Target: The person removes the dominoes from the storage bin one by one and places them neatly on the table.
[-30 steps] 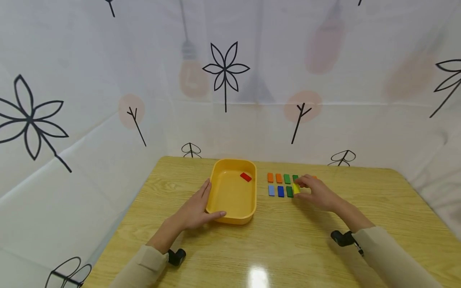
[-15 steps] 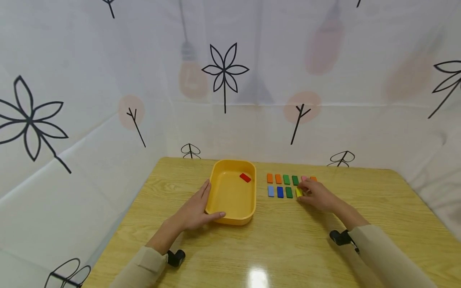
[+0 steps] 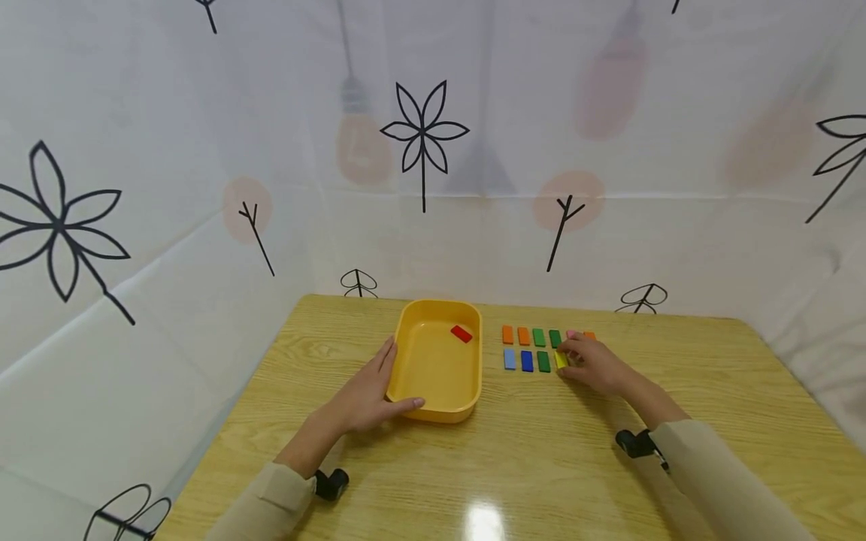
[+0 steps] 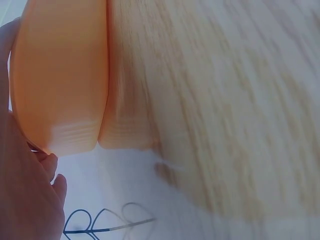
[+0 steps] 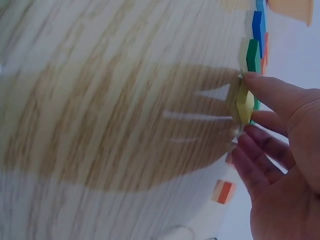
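My right hand (image 3: 595, 365) pinches a small yellow block (image 3: 561, 360) by its ends, thumb on the near side, fingers at the far side. In the right wrist view the yellow block (image 5: 244, 107) stands at the end of a row, beside a dark green block (image 5: 253, 56). That row also has a light blue block (image 3: 510, 359) and a blue block (image 3: 527, 361). My left hand (image 3: 361, 392) lies along the left side of a yellow plastic tray (image 3: 433, 376), fingers straight on its outer wall, thumb over the near rim. A red block (image 3: 461, 333) lies inside.
Behind runs a second row: two orange blocks (image 3: 507, 335), a green block (image 3: 538, 337), a dark green block (image 3: 555, 339), a partly covered pink block (image 3: 571, 334) and another orange block (image 3: 590, 336). A patterned white cloth (image 3: 473, 248) rises behind the wooden table (image 3: 541, 466).
The yellow block has shifted slightly right and toward me, away from the dark green block, with my right hand on it. The left hand and the tray have not visibly moved.
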`<state>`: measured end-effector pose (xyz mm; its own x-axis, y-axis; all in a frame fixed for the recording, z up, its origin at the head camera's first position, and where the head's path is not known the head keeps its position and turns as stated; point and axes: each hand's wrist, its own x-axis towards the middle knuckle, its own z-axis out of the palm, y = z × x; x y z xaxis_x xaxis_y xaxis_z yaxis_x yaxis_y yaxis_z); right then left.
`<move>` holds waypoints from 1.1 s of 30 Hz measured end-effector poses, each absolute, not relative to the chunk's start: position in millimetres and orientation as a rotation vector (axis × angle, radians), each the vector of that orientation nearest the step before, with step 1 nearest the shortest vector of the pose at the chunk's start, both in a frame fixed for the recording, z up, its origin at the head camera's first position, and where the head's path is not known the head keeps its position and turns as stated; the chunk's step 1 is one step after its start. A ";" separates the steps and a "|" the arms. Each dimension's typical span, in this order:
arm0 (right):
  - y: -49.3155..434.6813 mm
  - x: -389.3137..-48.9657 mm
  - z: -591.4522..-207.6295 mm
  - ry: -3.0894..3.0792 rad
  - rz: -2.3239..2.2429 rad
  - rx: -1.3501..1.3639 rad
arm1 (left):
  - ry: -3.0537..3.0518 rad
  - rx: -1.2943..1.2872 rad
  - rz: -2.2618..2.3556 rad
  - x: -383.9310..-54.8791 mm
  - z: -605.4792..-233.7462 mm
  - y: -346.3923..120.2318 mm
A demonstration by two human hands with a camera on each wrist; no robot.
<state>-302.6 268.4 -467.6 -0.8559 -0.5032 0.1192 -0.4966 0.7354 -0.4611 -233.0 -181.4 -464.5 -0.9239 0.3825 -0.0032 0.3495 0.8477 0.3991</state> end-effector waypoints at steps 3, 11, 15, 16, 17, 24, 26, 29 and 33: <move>266.7 -301.5 -462.9 2.925 -0.761 -0.839 | 2.940 0.583 0.611 -232.5 -463.9 -181.7; 248.1 -292.4 -438.8 2.948 -0.771 -0.946 | 2.934 0.587 0.608 -232.1 -463.2 -181.6; 225.0 -287.3 -418.9 2.927 -0.776 -1.015 | 2.932 0.581 0.607 -233.1 -464.6 -181.9; 218.3 -286.8 -414.3 2.923 -0.773 -1.028 | 2.931 0.577 0.610 -233.4 -464.8 -181.9; 211.5 -286.7 -410.3 2.916 -0.776 -1.040 | 2.933 0.578 0.616 -233.6 -464.9 -181.9; 164.2 -295.4 -391.5 2.858 -0.797 -1.147 | 2.939 0.597 0.615 -233.9 -462.9 -182.5; 152.0 -298.6 -389.1 2.846 -0.801 -1.153 | 2.937 0.604 0.618 -233.8 -463.0 -182.4; 134.6 -303.6 -386.6 2.831 -0.789 -1.135 | 2.932 0.594 0.614 -234.0 -462.9 -182.4; 113.4 -311.3 -385.6 2.801 -0.775 -1.063 | 2.932 0.576 0.615 -234.4 -463.4 -181.9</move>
